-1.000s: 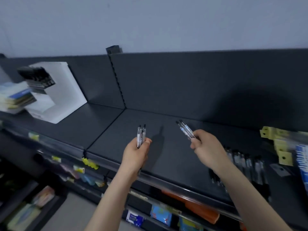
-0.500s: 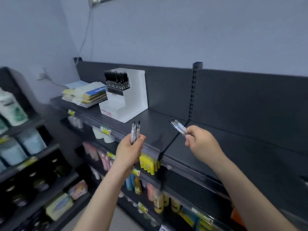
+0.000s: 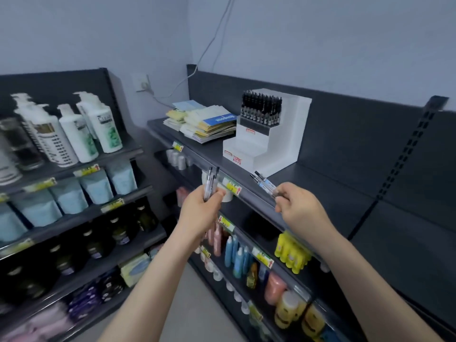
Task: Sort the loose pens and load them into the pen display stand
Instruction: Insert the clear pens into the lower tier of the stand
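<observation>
**A:** Shop aisle, dark shelf (image 3: 328,193) along a pale wall. What are the fingers doing?

**B:** The left hand (image 3: 197,211) is curled round two pens (image 3: 211,180). They stand upright, with their tops above the thumb. The right hand (image 3: 299,209) pinches a small bunch (image 3: 266,184) (clear barrels, dark ends) that slants up and to the left.

**A:** Do the two lots touch?

**B:** No, they are apart. Both are held in the air in front of the shelf edge.

**A:** And the stand?

**B:** A white stepped stand (image 3: 278,146) sits on the shelf beyond the hands, nearer the right one. Its top tier holds a packed block of dark pens (image 3: 261,109), all upright. The lower steps show white (red logo on the front).

**A:** What is around it?

**B:** Notebooks (image 3: 209,123) are stacked just left of the stand on the same shelf. Further left, a second rack carries white pump bottles (image 3: 81,129) on top and pale blue pouches (image 3: 96,188) under them. Yellow packs (image 3: 292,253) sit on the level below, under the right wrist. A cable (image 3: 212,40) runs down the wall to a socket in the corner.
</observation>
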### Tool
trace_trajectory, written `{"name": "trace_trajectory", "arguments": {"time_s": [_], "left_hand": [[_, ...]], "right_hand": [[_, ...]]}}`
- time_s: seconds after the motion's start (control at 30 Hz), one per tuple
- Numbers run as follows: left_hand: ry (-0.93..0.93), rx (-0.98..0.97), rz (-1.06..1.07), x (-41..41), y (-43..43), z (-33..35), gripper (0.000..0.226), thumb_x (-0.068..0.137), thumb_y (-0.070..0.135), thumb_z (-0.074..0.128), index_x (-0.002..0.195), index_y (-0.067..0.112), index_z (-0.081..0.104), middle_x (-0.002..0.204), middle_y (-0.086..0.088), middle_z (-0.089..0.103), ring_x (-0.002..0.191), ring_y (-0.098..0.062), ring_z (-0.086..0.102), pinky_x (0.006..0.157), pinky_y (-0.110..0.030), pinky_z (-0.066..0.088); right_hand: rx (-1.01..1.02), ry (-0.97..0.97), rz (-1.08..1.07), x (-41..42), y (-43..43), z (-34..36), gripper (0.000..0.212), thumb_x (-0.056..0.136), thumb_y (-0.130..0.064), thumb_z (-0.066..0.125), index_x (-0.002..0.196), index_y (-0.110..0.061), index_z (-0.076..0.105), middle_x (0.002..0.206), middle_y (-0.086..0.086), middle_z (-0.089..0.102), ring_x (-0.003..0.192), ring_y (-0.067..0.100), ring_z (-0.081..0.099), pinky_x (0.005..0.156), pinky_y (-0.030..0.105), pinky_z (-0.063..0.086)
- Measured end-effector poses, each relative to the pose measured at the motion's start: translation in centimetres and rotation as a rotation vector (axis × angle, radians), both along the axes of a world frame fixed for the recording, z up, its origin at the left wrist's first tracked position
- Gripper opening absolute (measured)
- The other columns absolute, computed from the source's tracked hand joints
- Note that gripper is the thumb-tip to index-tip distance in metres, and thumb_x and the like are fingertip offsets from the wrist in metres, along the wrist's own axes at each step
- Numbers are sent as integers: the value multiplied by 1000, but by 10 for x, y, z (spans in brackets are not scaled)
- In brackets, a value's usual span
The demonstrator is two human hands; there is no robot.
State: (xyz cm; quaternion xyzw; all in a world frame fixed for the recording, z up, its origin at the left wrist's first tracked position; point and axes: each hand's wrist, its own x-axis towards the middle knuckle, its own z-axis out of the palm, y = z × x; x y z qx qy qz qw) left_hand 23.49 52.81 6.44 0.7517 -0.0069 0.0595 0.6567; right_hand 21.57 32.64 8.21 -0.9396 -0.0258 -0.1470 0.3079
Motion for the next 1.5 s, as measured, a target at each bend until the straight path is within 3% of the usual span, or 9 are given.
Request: {"name": "trace_trajectory", "arguments": {"time_s": [0.17, 0.3, 0.47, 0.6, 0.77, 0.93, 1.17, 1.37, 1.5], "left_hand": [[27, -22, 68, 40, 38, -7, 16, 95, 19, 54, 91, 6, 61, 53, 8, 42, 44, -9, 34, 44, -22, 28], [34, -17, 49, 84, 61, -1, 12, 98, 16, 50, 88, 11, 55, 41, 7, 44, 34, -8, 34, 37, -17, 26], [-18, 44, 107, 157, 79, 10, 17, 94, 20, 55, 87, 4, 56, 58, 5, 40, 47, -10, 31, 42, -21, 27], [-22, 28, 98, 202, 79, 4, 12, 93, 17, 56, 80, 17, 57, 55, 9, 39, 46, -9, 30, 42, -19, 26], [49, -2, 71, 248, 70, -8, 13, 92, 16, 56, 79, 17, 55, 58, 3, 38, 44, -10, 30, 41, -21, 26], [29, 6, 2, 297, 61, -10, 16, 90, 18, 58, 75, 20, 55, 54, 7, 37, 45, -11, 30, 44, -23, 27], [48, -12, -152, 375, 64, -14, 15, 89, 18, 60, 75, 22, 59, 50, 12, 40, 42, -8, 32, 45, -24, 28], [93, -81, -337, 448, 73, -10, 10, 92, 13, 60, 83, 18, 60, 50, 9, 41, 39, -7, 33, 39, -20, 28], [113, -92, -482, 487, 75, -15, 5, 92, 16, 62, 87, 17, 60, 53, 7, 41, 42, -9, 34, 40, -22, 28]], "right_hand": [[12, 51, 50, 54, 38, -7, 13, 91, -14, 46, 96, -14, 58, 83, 4, 64, 83, 26, 56, 78, 42, 48], [65, 59, 63, 110, 58, -9, 15, 92, -13, 45, 97, -15, 59, 84, 0, 64, 86, 24, 57, 79, 39, 48], [127, 80, 77, 183, 80, -6, 16, 94, -14, 44, 95, -19, 59, 82, -4, 64, 84, 20, 57, 79, 37, 47], [152, 71, 112, 227, 88, -10, 16, 94, -12, 43, 95, -20, 58, 79, -6, 63, 78, 15, 57, 75, 34, 47], [160, 121, 103, 260, 92, -16, 17, 95, -17, 44, 95, -26, 57, 76, -10, 63, 71, 8, 57, 69, 31, 47], [168, 135, 15, 298, 87, -12, 24, 93, -14, 44, 75, -29, 50, 66, -10, 58, 63, 9, 51, 61, 31, 41], [192, 152, -141, 349, 101, -16, 17, 94, -16, 46, 84, -27, 55, 78, -8, 65, 76, 15, 58, 74, 35, 49], [282, 142, -288, 397, 131, -22, 22, 92, -13, 46, 78, -29, 53, 72, -6, 65, 70, 13, 60, 70, 37, 51], [288, 126, -378, 421, 145, -25, 22, 95, -12, 45, 82, -29, 53, 74, -6, 64, 69, 9, 59, 67, 30, 47]]}}
